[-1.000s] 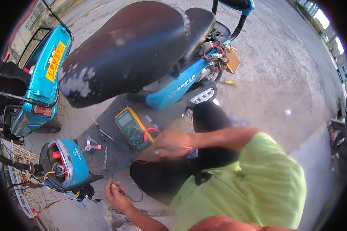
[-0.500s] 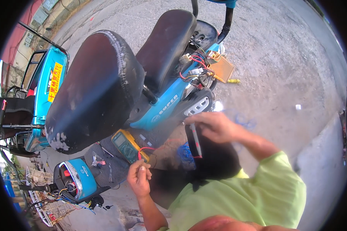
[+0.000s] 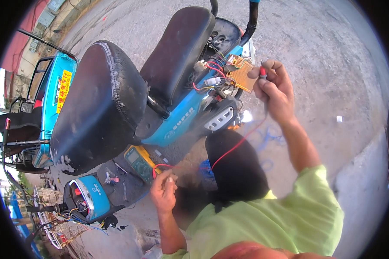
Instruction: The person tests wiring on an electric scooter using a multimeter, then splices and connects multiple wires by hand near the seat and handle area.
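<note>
My right hand (image 3: 277,93) is raised beside the scooter's exposed wiring, its fingers pinched round a red-tipped test probe (image 3: 263,72). A thin red test lead (image 3: 240,142) trails from it down across my dark-clothed knee (image 3: 235,166). Near my left hand (image 3: 164,190), a yellow-framed multimeter (image 3: 140,162) rests on the dark footboard; a red lead curves out by its lower edge. The left fingers are pressed together, and what they hold, if anything, is hidden. Close to the right hand, a flat brown-gold panel (image 3: 244,77) hangs by the loose wires and white connectors (image 3: 212,81).
The blue scooter's large black seat (image 3: 103,103) and longer rear seat (image 3: 177,49) fill the upper left. Small tools and bits (image 3: 112,178) lie on the footboard (image 3: 127,190). Another blue vehicle (image 3: 52,103) stands at the left. Tangled blue strands (image 3: 270,137) lie on the ground.
My right hand has taken the probe off my knee and moved up and right toward the brown panel, drawing the red lead along. My left hand has shifted slightly right and down.
</note>
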`<action>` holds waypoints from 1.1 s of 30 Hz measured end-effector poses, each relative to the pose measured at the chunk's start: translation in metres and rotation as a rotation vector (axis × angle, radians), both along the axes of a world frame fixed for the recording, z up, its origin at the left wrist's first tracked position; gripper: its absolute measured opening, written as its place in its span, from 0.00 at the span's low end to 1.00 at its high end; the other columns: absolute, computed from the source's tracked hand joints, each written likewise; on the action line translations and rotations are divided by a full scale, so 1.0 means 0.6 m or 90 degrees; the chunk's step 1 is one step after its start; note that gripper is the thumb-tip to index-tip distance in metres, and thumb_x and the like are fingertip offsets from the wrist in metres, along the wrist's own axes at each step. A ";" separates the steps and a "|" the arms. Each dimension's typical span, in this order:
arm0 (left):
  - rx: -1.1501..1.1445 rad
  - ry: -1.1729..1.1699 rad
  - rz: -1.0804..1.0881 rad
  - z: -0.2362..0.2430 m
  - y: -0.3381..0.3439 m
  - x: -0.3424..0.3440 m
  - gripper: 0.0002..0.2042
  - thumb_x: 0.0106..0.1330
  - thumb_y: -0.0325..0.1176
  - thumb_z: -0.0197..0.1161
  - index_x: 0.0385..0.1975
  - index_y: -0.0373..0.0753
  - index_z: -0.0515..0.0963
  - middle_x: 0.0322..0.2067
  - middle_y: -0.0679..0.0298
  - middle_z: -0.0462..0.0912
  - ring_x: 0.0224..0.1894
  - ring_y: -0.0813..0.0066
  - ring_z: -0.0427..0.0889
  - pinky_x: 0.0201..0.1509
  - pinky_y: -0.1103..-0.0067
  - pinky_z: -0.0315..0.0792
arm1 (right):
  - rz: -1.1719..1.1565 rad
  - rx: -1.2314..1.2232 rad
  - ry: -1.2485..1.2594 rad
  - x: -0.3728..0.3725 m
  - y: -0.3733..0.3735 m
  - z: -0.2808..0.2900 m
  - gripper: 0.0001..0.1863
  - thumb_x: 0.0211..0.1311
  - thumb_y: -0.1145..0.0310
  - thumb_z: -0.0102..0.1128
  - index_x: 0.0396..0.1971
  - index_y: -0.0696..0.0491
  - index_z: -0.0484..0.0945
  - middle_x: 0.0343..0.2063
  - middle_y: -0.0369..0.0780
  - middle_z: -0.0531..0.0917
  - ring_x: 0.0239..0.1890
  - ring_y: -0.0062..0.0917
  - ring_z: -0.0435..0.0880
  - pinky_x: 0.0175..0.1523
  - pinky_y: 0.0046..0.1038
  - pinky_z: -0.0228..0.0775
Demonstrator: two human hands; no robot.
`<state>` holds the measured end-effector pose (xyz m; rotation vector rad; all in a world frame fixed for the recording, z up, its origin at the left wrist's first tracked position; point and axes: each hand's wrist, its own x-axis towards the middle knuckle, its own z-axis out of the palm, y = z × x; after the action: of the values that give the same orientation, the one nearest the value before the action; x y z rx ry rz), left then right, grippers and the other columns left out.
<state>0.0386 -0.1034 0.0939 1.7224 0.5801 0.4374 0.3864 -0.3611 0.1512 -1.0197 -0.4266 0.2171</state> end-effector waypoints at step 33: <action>0.348 0.051 -0.073 0.076 0.003 0.212 0.08 0.70 0.24 0.69 0.46 0.33 0.85 0.39 0.52 0.90 0.39 0.59 0.90 0.45 0.71 0.81 | -0.061 -0.365 -0.528 0.021 0.042 0.017 0.16 0.60 0.81 0.68 0.49 0.55 0.84 0.45 0.43 0.85 0.28 0.25 0.84 0.32 0.27 0.76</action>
<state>0.1660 -0.1016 0.1393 2.2919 0.4379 0.4744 0.3988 -0.3361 0.1615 -1.6814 -1.1029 -0.2028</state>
